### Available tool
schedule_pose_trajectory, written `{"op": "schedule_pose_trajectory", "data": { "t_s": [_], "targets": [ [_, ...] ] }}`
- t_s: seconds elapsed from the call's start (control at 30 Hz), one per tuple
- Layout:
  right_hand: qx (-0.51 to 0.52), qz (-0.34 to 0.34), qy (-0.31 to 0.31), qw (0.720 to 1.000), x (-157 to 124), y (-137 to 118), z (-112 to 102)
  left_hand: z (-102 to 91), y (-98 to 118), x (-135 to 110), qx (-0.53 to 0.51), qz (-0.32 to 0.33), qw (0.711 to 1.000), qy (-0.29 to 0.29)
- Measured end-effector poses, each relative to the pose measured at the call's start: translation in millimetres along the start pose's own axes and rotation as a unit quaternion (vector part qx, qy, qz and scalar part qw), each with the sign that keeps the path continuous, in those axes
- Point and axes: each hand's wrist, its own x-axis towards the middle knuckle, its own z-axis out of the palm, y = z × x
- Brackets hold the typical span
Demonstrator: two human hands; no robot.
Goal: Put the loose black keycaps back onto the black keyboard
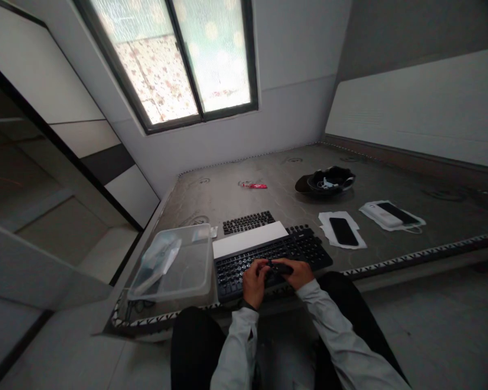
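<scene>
A black keyboard [244, 265] lies in front of me on the mattress; many of its key positions seem to be without caps, though its right end carries some. Over its near edge, my right hand [300, 274] grips a small dark elongated object [283, 268] whose kind I cannot make out. My left hand [254, 283] is closed in a pinch beside it, fingertips close to the object's tip; what it pinches is too small to name. Behind the keyboard, loose black keycaps [248, 222] lie in rows. A pale flat strip [250, 239] rests along the keyboard's back edge.
A clear plastic box [203, 271] holding plastic packets stands left of the keyboard. To the right lie a phone [344, 232] on a white cloth and a second white pouch [390, 215] with devices. Farther back are a dark cap [305, 184] and a red packet [255, 186].
</scene>
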Motion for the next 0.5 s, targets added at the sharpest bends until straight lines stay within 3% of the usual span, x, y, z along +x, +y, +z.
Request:
{"op": "schedule_pose_trajectory", "data": {
  "t_s": [0.5],
  "targets": [
    [0.034,0.007,0.017,0.999,0.9,9.4,7.0,0.1,-0.2,-1.1,0.007,0.008,1.000,-0.002]
  ]
}}
